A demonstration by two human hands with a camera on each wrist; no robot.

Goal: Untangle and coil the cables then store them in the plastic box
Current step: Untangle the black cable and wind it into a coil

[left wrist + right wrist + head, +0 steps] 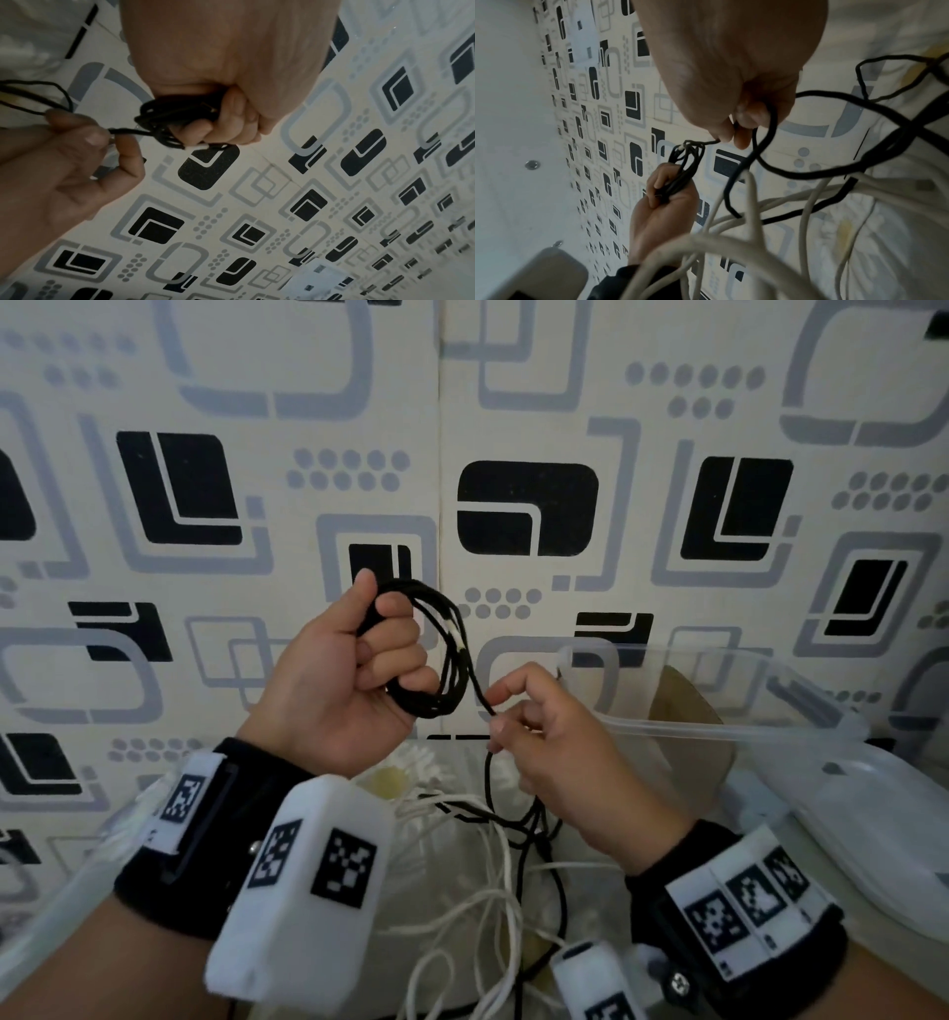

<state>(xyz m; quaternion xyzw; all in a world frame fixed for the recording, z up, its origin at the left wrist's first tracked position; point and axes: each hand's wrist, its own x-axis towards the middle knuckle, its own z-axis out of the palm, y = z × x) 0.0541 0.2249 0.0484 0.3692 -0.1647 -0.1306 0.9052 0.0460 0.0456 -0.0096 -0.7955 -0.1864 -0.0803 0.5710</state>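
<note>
My left hand (359, 660) is raised in front of the wall and grips a coil of thin black cable (441, 654) made of several loops, with a small white tag on one strand. The same coil (164, 121) bulges out of the left fist in the left wrist view. Just to its right, my right hand (534, 726) pinches the loose run of that black cable (488, 706) between thumb and forefinger. From the pinch the cable drops to a tangle of white cables (493, 880) and black cable on the table. The right wrist view shows the white cables (752, 223) hanging close below.
A clear plastic box (719, 690) stands open at the right, its lid (883, 819) lying beside it. A patterned black, grey and cream wall fills the background. The table carries a cloth with a daisy print (411, 767). Both wrists wear black bands with white marker blocks.
</note>
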